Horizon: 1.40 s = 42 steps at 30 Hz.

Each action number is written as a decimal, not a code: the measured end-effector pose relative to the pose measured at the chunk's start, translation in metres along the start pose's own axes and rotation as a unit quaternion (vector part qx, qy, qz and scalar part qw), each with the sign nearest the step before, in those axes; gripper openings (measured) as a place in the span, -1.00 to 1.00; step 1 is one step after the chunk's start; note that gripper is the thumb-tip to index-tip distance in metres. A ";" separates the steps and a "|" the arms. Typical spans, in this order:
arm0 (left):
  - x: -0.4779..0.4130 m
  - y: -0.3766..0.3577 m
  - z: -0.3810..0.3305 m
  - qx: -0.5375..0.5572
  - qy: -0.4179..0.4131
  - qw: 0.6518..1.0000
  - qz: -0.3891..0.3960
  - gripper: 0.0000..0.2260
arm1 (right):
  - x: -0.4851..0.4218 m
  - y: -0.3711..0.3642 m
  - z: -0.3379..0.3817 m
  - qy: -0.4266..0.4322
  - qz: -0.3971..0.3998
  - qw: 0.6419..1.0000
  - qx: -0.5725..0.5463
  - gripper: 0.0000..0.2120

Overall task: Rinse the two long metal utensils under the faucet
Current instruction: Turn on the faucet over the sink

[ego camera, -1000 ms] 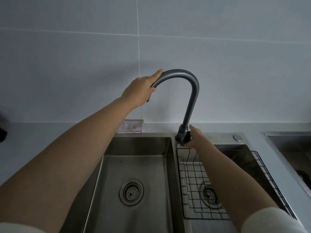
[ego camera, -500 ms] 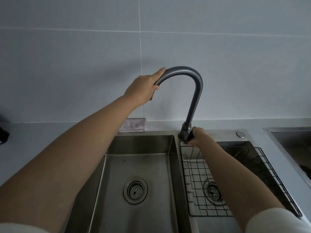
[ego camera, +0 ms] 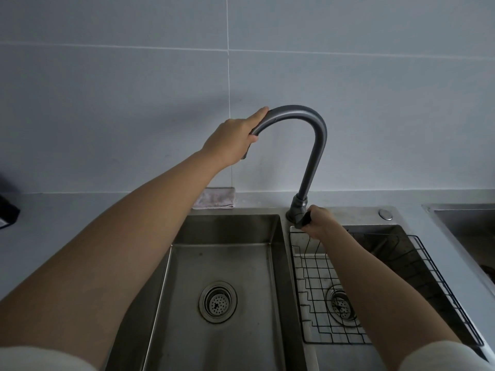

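A dark grey gooseneck faucet (ego camera: 313, 145) rises from the deck between two steel basins. My left hand (ego camera: 233, 140) grips the spout end, which points down over the left basin (ego camera: 187, 303). My right hand (ego camera: 318, 220) holds the lever at the faucet's base (ego camera: 297, 207). No water shows at the spout. No long metal utensils are in view.
The right basin (ego camera: 388, 247) holds a black wire rack (ego camera: 321, 298) over its drain. A folded cloth (ego camera: 214, 199) lies behind the left basin by the tiled wall. A round button (ego camera: 385, 214) sits on the deck. A dark object (ego camera: 6, 212) is at the left edge; another steel basin (ego camera: 468, 226) is far right.
The view has shifted slightly, so sink and faucet sit a little further right. Both hands keep their hold on the spout end and the lever.
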<state>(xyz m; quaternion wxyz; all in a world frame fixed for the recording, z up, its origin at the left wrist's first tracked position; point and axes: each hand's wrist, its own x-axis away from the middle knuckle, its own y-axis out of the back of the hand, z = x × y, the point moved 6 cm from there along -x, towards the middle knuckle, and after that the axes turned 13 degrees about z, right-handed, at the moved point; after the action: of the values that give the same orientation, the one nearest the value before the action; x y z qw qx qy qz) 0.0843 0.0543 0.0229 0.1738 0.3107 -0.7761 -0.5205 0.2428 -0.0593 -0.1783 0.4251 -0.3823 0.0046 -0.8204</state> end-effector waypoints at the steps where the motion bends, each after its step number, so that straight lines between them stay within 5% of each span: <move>1: 0.000 0.000 0.000 0.000 -0.001 1.000 0.000 -0.50 | 0.001 0.000 0.000 0.002 -0.001 1.000 0.004 -0.77; 12: -0.002 -0.002 -0.001 -0.026 -0.013 1.000 0.004 -0.50 | 0.007 -0.002 -0.001 0.012 0.000 1.000 0.024 -0.80; 16: 0.003 -0.004 -0.002 -0.052 -0.029 0.998 -0.008 -0.50 | 0.005 0.001 0.006 0.019 -0.034 0.975 0.221 -0.68; 19: 0.012 -0.007 0.003 -0.060 -0.036 0.997 -0.033 -0.49 | 0.008 -0.005 0.019 0.084 -0.071 0.915 0.389 -0.56; 23: 0.029 -0.021 0.026 -0.134 0.004 0.990 -0.035 -0.46 | 0.020 -0.035 0.023 0.163 -0.042 0.760 0.628 -0.30; 30: 0.086 -0.052 0.088 -0.199 0.139 0.970 -0.009 -0.40 | 0.047 -0.102 0.005 0.230 -0.021 0.563 0.794 -0.22; 39: 0.206 -0.078 0.178 -0.159 0.290 0.944 0.008 -0.43 | 0.062 -0.197 -0.065 0.283 0.085 0.438 0.849 -0.17; 42: 0.254 -0.077 0.204 -0.147 0.327 0.932 -0.043 -0.43 | 0.064 -0.233 -0.097 0.297 0.146 0.408 0.851 -0.22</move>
<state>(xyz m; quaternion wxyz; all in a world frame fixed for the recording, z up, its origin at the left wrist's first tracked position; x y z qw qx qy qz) -0.2033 0.0079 -0.1424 0.4395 0.4679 -0.5766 -0.5055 -0.0020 0.0141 -0.1294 0.6172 0.4500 -0.5144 -0.3897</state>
